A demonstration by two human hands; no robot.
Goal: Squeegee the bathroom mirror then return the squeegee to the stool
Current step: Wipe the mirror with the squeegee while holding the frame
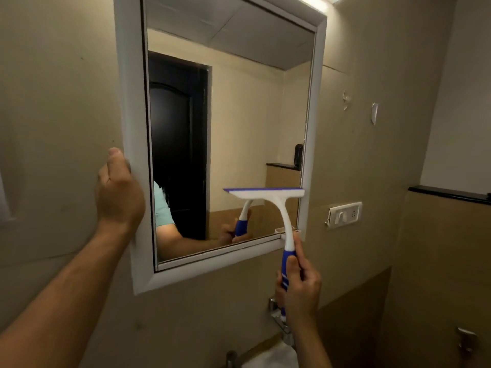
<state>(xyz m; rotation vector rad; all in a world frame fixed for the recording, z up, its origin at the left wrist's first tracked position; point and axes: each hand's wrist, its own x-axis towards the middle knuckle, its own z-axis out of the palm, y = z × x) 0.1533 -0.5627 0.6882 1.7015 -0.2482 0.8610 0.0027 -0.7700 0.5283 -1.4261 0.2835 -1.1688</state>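
Observation:
A bathroom mirror in a white frame hangs on the beige wall. My left hand grips the frame's left edge at mid-height. My right hand is closed around the blue grip of a white and blue squeegee. The squeegee's blade lies flat against the glass in the lower right part of the mirror, its right end at the frame. The handle runs down across the bottom frame rail. The stool is not in view.
A switch and socket plate sits on the wall right of the mirror, under a black ledge. A chrome tap and a white basin lie below my right hand. Tape scraps stick to the wall.

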